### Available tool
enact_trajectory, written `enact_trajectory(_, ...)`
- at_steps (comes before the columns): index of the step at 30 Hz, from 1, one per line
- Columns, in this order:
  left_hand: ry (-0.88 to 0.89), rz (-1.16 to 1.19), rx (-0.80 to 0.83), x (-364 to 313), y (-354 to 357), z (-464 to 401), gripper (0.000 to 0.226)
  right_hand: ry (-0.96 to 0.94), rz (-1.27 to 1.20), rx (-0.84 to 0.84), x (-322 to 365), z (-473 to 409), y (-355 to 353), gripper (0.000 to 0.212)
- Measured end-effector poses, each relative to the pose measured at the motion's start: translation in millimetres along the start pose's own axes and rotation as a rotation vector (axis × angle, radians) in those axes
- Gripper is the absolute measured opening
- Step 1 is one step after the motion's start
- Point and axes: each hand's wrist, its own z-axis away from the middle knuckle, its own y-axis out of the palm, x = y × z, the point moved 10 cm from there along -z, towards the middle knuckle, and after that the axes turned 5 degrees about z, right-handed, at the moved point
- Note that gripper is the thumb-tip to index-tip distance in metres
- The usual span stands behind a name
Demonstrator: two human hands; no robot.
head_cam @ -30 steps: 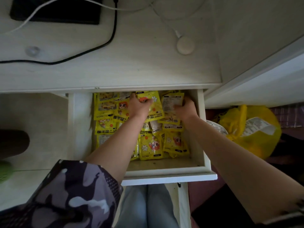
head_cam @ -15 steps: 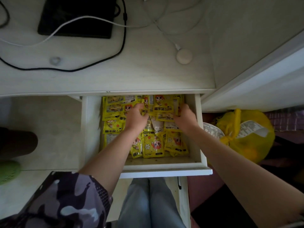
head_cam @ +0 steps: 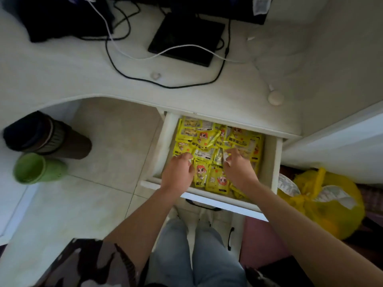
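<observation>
Yellow snack packets point(head_cam: 220, 181) crowd open drawer point(head_cam: 269, 162) under worktop point(head_cam: 62, 75), so we reach in from above. Left hand point(head_cam: 178, 171) loose, fingertips point(head_cam: 186, 157) steadying them; right hand point(head_cam: 239, 169) curled at one, pinching or touching, we cannot tell.

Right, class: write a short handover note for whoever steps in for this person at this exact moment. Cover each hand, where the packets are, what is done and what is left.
Left hand: open, fingertips resting on the yellow snack packets at the left side of the drawer.
Right hand: fingers curled on a pale packet in the middle, apparently pinching it.
Packets: all inside the open drawer under the desk, overlapping at mixed angles.
Done: drawer pulled out, both hands in it.
Left: probably straighten or pick through the packets, then shut the drawer.
</observation>
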Motion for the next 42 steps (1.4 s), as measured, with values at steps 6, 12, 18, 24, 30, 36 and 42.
enact_trajectory(6, -0.137, 0.085, -0.083, 57, -34, 52, 0.026, -0.168, 0.169, 0.077, 67, 26, 36, 0.041)
enact_trajectory(12, -0.264, 0.12, -0.228, 121, -73, 105, 0.028, -0.326, 0.296, 0.155, 136, 51, 90, 0.039)
enact_trajectory(18, -0.385, 0.129, -0.338, 202, -120, 149, 0.028, -0.457, 0.37, 0.174, 213, 75, 146, 0.037)
enact_trajectory(24, -0.465, 0.133, -0.412, 285, -175, 188, 0.027, -0.539, 0.413, 0.206, 291, 96, 208, 0.039)
enact_trajectory(30, -0.526, 0.116, -0.47, 360, -223, 208, 0.026, -0.589, 0.423, 0.232, 367, 108, 258, 0.037)
enact_trajectory(36, -0.555, 0.098, -0.522, 416, -274, 203, 0.025, -0.662, 0.459, 0.234, 441, 99, 289, 0.04)
enact_trajectory(42, -0.589, 0.068, -0.593, 466, -334, 174, 0.025, -0.747, 0.456, 0.208, 528, 70, 302, 0.042)
